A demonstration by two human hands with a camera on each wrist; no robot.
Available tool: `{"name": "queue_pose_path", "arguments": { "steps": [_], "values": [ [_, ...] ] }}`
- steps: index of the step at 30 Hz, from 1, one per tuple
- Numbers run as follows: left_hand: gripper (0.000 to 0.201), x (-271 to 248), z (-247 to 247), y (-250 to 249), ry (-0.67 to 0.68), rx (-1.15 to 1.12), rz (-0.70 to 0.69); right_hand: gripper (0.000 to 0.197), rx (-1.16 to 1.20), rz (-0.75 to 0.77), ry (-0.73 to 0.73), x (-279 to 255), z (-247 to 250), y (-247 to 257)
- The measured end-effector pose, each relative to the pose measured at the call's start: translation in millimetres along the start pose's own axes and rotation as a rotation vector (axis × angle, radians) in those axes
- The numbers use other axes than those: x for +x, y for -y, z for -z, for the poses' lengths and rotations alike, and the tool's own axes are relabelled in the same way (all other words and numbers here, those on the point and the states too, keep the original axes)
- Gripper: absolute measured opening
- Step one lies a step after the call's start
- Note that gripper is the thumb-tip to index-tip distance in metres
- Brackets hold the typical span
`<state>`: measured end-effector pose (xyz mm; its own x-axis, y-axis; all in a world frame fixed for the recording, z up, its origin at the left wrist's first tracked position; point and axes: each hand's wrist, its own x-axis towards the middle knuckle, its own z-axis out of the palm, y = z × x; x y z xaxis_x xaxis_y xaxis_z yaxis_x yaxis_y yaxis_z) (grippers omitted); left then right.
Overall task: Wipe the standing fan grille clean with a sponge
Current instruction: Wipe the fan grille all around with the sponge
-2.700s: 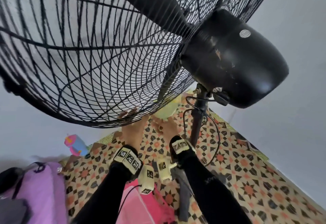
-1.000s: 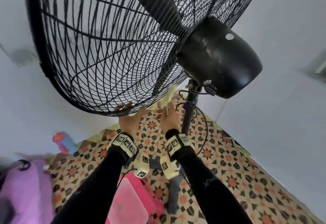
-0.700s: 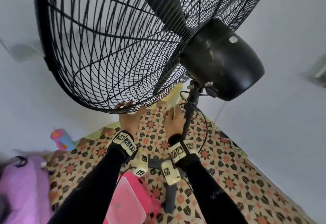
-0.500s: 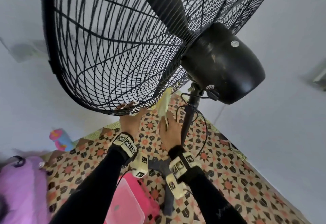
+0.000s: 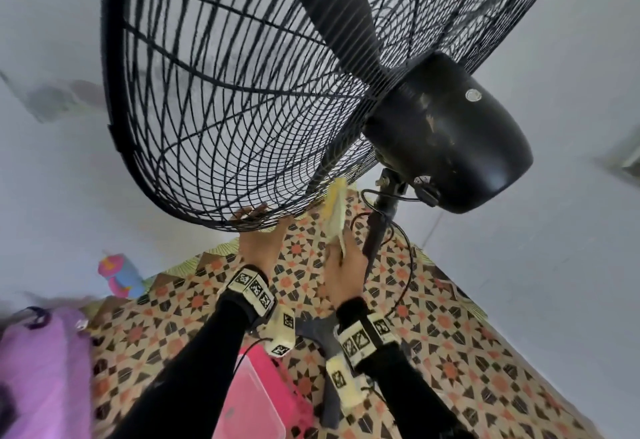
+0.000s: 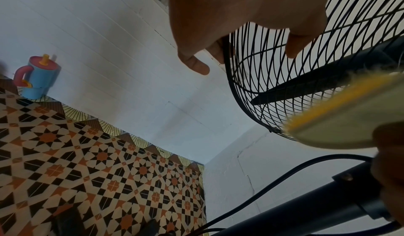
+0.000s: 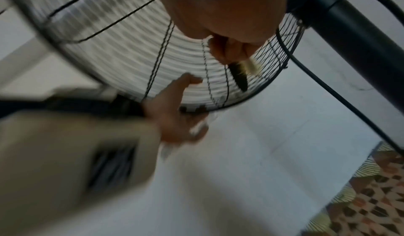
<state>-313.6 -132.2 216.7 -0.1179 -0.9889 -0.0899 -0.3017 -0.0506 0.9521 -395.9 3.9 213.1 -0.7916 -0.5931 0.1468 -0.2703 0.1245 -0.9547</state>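
Note:
The black wire fan grille (image 5: 242, 109) fills the upper head view, with the motor housing (image 5: 450, 134) to its right. My left hand (image 5: 261, 231) grips the grille's lower rim, fingers curled over the wires (image 6: 218, 49). My right hand (image 5: 341, 265) holds a yellow sponge (image 5: 336, 210) edge-on against the back of the grille near the pole (image 5: 375, 231). In the left wrist view the sponge (image 6: 341, 112) lies against the rim. The right wrist view is blurred; the fingers (image 7: 231, 49) pinch the sponge there.
A black cable (image 5: 405, 248) loops around the pole. A pink bin (image 5: 263, 400) sits on the patterned floor (image 5: 450, 352) below my arms. A blue and pink toy cup (image 5: 121, 276) stands by the white wall. Purple fabric (image 5: 41, 369) lies at lower left.
My right hand has turned the sponge edge-on and slid it up along the rear grille wires toward the motor. My left hand has kept its grip on the lower rim.

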Motion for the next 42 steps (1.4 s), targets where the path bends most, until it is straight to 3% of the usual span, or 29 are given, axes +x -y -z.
{"name": "queue_pose_path", "arguments": {
  "steps": [3, 5, 9, 11, 14, 17, 20, 21, 22, 25, 26, 29, 33, 35, 37, 39, 42],
  "values": [
    [0.077, 0, 0, -1, -0.012, -0.001, 0.015, 0.042, 0.089, -0.158, -0.096, 48, -6, 24],
    [0.077, -1, 2, -1, 0.005, -0.009, 0.030, 0.041, 0.040, -0.098, -0.075, 50, -7, 35],
    [0.064, 2, 1, -1, 0.036, 0.030, 0.100, 0.028, -0.065, 0.134, 0.025, -2, 2, 20],
    [0.039, -1, 1, -4, 0.053, 0.069, 0.150, 0.032, -0.090, 0.101, -0.029, -2, 7, 20],
    [0.056, -12, 3, -17, 0.069, 0.046, 0.135, 0.035, -0.024, 0.004, -0.172, 38, 9, 48],
    [0.048, -8, 6, -13, 0.041, 0.021, 0.159, 0.045, -0.124, -0.013, -0.156, 41, 5, 71],
    [0.112, -9, 4, -9, 0.065, -0.033, 0.147, 0.036, -0.011, 0.145, -0.070, 3, -1, 56],
    [0.116, -12, 3, -11, 0.069, -0.025, 0.136, 0.030, -0.003, 0.144, -0.058, -3, 0, 43],
    [0.111, -16, 5, -16, 0.077, -0.016, 0.118, 0.028, -0.002, 0.129, -0.071, 0, 2, 39],
    [0.073, -22, 11, -27, 0.088, -0.056, 0.085, 0.050, -0.067, -0.015, -0.193, 36, 8, 57],
    [0.067, -22, 12, -27, 0.075, -0.052, 0.061, 0.049, -0.096, -0.046, -0.223, 48, 8, 62],
    [0.071, -22, 14, -27, 0.097, -0.052, 0.055, 0.046, -0.065, -0.033, -0.183, 43, -1, 74],
    [0.071, -24, 14, -29, 0.133, -0.108, 0.101, 0.041, -0.054, 0.162, -0.118, -6, 5, 50],
    [0.068, -34, 16, -41, 0.182, -0.149, 0.148, 0.040, -0.022, 0.163, -0.189, 8, 10, 41],
    [0.076, -46, 21, -57, 0.198, -0.183, 0.170, 0.032, -0.008, 0.091, -0.278, 37, 11, 45],
    [0.080, -51, 22, -62, 0.174, -0.229, 0.153, 0.040, -0.061, 0.020, -0.266, 59, 3, 52],
    [0.075, -56, 29, -72, 0.160, -0.207, 0.155, 0.058, 0.024, 0.055, -0.176, 40, -6, 44]
  ]
}}
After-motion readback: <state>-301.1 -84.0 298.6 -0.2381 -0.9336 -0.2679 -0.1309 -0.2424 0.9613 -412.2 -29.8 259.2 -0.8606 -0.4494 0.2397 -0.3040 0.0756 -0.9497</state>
